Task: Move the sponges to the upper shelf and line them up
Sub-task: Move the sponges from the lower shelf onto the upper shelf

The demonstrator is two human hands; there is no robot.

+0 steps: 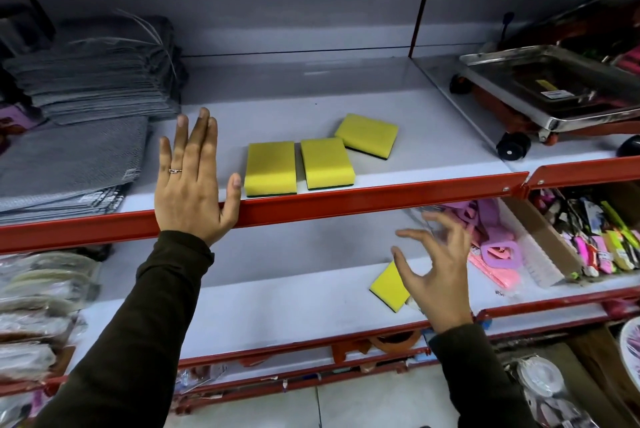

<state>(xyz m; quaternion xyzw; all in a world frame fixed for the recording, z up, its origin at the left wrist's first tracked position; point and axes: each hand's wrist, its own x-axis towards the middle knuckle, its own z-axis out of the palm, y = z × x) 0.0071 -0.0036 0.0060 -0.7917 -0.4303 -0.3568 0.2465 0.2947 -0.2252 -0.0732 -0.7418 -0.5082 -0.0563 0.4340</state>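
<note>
Three yellow sponges lie on the upper shelf (pixel 398 185) behind its red front rail. The left sponge (pixel 270 168) and the middle sponge (pixel 327 163) sit side by side near the rail, a narrow gap between them; the third sponge (pixel 367 135) lies farther back from the rail, turned askew, its corner just beside the middle one. Below the rail, a fourth sponge (pixel 389 285) rests on the lower shelf (pixel 277 310), partly hidden by the right hand (pixel 434 275), which hovers over it with fingers spread and curled, holding nothing. The left hand (pixel 192 181) is flat and fully open in front of the rail, left of the left sponge, empty. Folded grey cloths (pixel 90 88) are stacked left of that hand.
</note>
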